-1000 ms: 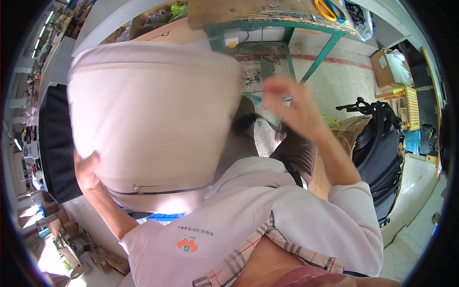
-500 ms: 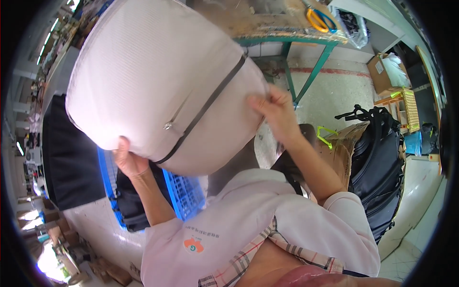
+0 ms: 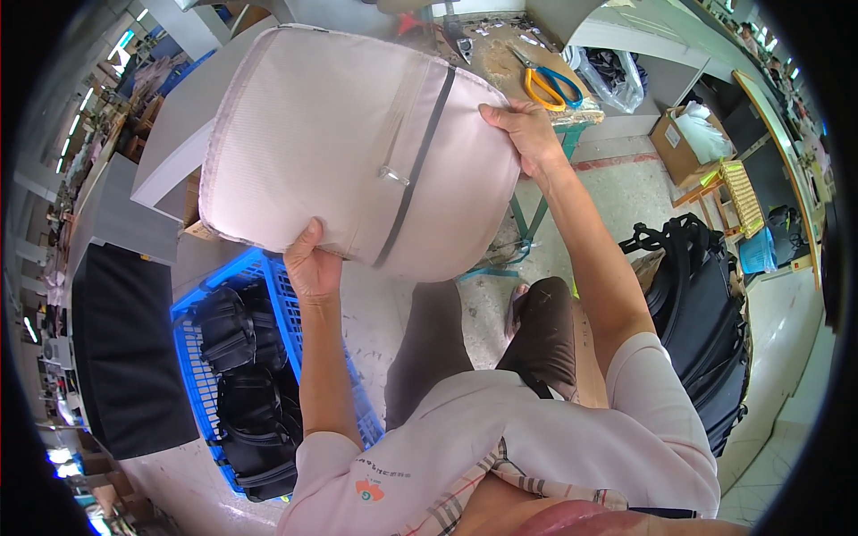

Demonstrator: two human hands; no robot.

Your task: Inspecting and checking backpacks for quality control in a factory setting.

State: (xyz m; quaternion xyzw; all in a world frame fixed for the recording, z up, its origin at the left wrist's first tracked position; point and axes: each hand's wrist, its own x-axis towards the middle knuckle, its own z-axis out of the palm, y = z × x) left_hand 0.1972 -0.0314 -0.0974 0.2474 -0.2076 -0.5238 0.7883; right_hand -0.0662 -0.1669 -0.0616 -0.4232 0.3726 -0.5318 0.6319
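Note:
A large pale fabric panel point(image 3: 304, 143) with rounded corners is held up in front of me. A dark strip point(image 3: 418, 161) runs across it, with a zipper and a small shiny zipper pull point(image 3: 393, 175) beside the strip. My left hand point(image 3: 313, 265) grips the near left edge, thumb on top and fingers hidden beneath. At the right edge, my right hand point(image 3: 527, 136) pinches the panel the same way. The panel's underside is hidden.
A blue plastic basket point(image 3: 277, 277) with black bags point(image 3: 246, 402) stands at lower left. Beyond the panel is a worn worktable point(image 3: 500, 62) bearing scissors point(image 3: 547, 87). Black bags point(image 3: 693, 322) are piled on the right, near a cardboard box point(image 3: 679, 147) and wooden stool point(image 3: 737, 196).
The panel has moved farther from my body, and its tilt has changed. Both hands have moved outward with it, keeping their holds. More of the basket and worktable shows.

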